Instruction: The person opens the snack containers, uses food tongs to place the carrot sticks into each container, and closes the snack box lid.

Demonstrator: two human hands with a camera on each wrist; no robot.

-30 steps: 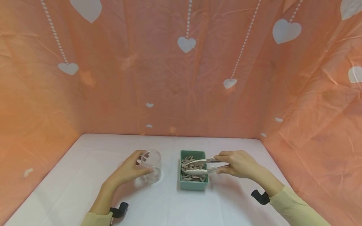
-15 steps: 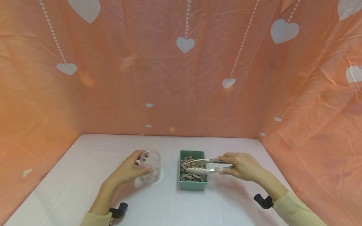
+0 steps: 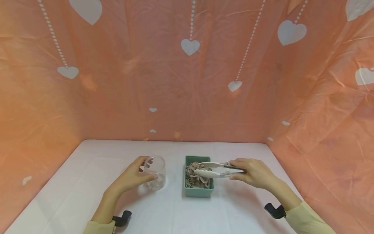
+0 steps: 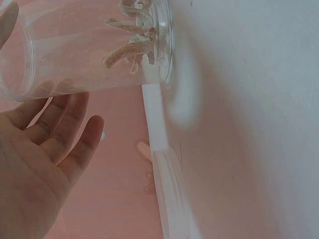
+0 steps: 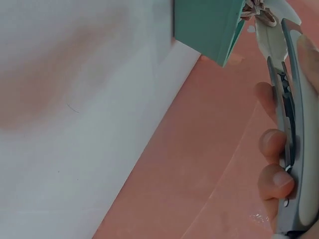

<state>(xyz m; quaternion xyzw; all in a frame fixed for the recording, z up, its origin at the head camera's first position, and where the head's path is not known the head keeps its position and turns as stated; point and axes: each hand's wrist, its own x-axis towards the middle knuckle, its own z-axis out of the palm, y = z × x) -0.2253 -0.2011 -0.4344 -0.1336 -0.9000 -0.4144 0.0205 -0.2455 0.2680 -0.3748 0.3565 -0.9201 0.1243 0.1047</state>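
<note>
In the head view my left hand point(image 3: 132, 175) holds a clear plastic jar point(image 3: 156, 177) upright on the table, fingers behind it and thumb in front. Several curled, brownish dried strips point(image 4: 132, 42) lie at the jar's base in the left wrist view. My right hand point(image 3: 252, 172) grips a pair of tongs point(image 3: 216, 174) with pale tips and metal arms. Those tips are spread over a green rectangular box point(image 3: 198, 192), among a heap of similar dried strips point(image 3: 197, 182). In the right wrist view, some strips show at the tong tips; whether they are pinched, I cannot tell.
A pale, round, lid-like piece point(image 4: 170, 194) lies on the table beyond the jar, in the left wrist view. White cloth covers the table point(image 3: 175, 214). An orange curtain point(image 3: 163, 81) with white hearts encloses the back and sides.
My right hand and the tongs have shifted slightly right. The strips in the box have been stirred and pulled up into a looser heap. The left hand and jar have stayed put.
</note>
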